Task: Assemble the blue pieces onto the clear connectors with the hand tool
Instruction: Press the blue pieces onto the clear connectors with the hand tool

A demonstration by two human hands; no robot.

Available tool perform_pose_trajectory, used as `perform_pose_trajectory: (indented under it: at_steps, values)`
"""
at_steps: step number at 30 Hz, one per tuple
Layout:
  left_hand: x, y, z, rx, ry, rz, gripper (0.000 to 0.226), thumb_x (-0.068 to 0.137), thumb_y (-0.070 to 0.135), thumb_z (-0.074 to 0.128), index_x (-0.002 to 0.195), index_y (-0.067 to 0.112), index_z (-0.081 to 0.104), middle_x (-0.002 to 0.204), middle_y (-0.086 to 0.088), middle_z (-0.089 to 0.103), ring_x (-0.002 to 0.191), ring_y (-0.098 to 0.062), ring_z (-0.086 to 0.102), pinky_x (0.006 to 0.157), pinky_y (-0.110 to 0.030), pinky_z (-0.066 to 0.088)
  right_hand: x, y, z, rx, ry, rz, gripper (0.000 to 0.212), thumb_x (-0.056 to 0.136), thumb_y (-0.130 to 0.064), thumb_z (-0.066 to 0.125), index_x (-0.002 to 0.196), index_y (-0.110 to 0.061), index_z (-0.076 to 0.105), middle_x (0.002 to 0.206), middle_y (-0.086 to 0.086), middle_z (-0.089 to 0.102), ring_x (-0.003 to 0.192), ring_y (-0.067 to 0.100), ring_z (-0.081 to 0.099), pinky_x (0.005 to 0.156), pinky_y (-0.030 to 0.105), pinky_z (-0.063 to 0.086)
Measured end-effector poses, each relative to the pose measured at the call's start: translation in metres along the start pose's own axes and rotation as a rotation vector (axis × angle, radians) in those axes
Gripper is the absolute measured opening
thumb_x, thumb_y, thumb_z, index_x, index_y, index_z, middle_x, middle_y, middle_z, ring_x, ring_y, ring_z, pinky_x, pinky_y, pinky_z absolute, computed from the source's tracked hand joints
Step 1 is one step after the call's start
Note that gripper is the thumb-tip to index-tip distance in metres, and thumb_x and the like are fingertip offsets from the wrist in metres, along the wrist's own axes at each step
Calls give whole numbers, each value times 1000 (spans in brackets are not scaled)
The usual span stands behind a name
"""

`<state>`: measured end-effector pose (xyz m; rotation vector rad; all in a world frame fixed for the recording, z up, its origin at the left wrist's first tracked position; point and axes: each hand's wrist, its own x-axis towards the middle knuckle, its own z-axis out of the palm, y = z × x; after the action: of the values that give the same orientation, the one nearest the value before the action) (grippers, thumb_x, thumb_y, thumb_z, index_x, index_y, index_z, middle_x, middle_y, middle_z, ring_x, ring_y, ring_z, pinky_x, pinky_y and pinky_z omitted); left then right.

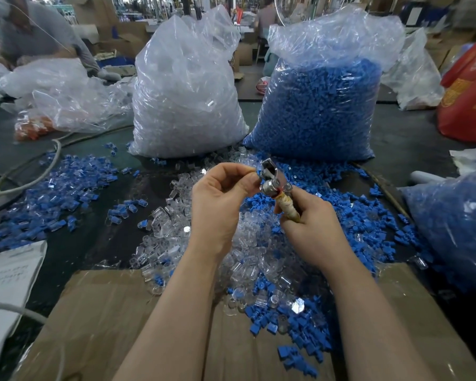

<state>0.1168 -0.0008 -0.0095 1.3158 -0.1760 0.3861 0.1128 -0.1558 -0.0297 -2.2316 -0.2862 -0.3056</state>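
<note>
Both hands are up over the loose heap of clear connectors, which sits in the middle of the tabletop. The right hand is wrapped around the tape-bound handle of the hand tool, metal head tilted up and to the left. The left hand has its fingers curled, pinching a small piece at the tool's head; only a speck of blue shows there, too small to tell more. Loose blue pieces spread to the right of the heap, with more on the flattened cardboard in front of it. Left of the heap lies a pile of joined clear-and-blue parts. Behind it stand a bag of clear connectors and, just beside that, a bag of blue pieces.
</note>
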Motion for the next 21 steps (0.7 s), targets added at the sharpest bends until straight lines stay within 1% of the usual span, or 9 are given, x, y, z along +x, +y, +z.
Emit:
perform_pose_trajectory:
  at_steps: [4,6,8,10,13,16,18,20,21]
  values:
    - [-1,0,0,7,21,-43,9,85,-3,68,88,5,68,74,4,72,70,-7,67,68,-18,53,0,1,1,-28,-7,-4,14,78,-7,55,81,-20,55,65,-1,56,62,25,51,58,47,46]
    - [-1,2,0,-4,40,-68,8,85,-3,69,90,4,69,75,1,73,71,-9,68,68,-19,54,1,2,2,-54,5,-9,14,78,-11,55,83,-24,53,66,-3,57,62,22,51,58,44,46]
    - [1,5,-5,-18,98,-101,8,84,1,70,89,7,71,78,-2,74,73,-12,69,69,-21,56,1,3,1,-96,26,-8,11,80,-17,53,84,-26,49,67,-5,56,62,20,50,55,42,44]
    - [6,8,-20,-55,244,-157,8,83,5,72,88,11,71,81,-3,75,75,-14,70,69,-21,57,2,5,0,-132,69,9,10,84,-20,53,85,-28,46,69,-5,57,62,20,50,55,43,44]
    - [14,12,-57,-123,564,-236,9,83,4,71,88,12,70,85,-3,75,72,-11,70,64,-18,56,4,9,-4,-205,162,32,13,87,-24,55,83,-28,43,71,-4,56,65,20,50,57,42,43]
    - [16,8,-92,-32,817,-288,12,87,3,69,94,13,71,93,-4,74,78,-9,72,67,-16,55,4,12,-6,-363,198,53,7,89,-27,55,92,-28,49,79,-3,58,76,26,52,70,41,43]
    - [15,5,-106,-3,942,-312,14,89,3,68,100,11,71,91,-3,73,81,-9,72,69,-16,56,4,14,-7,-471,199,122,14,90,-28,54,104,-26,53,87,1,61,82,29,54,76,42,44]
    - [16,2,-113,-25,1019,-338,16,90,2,66,105,8,70,93,-4,71,82,-9,71,69,-15,57,4,14,-7,-561,196,200,20,90,-27,53,109,-25,53,89,3,61,80,30,52,71,39,41]
    - [16,1,-115,-44,1038,-351,18,91,1,65,107,7,69,93,-4,71,82,-9,71,70,-16,57,3,15,-7,-595,190,225,17,90,-26,52,107,-23,53,87,4,60,76,30,50,68,38,39]
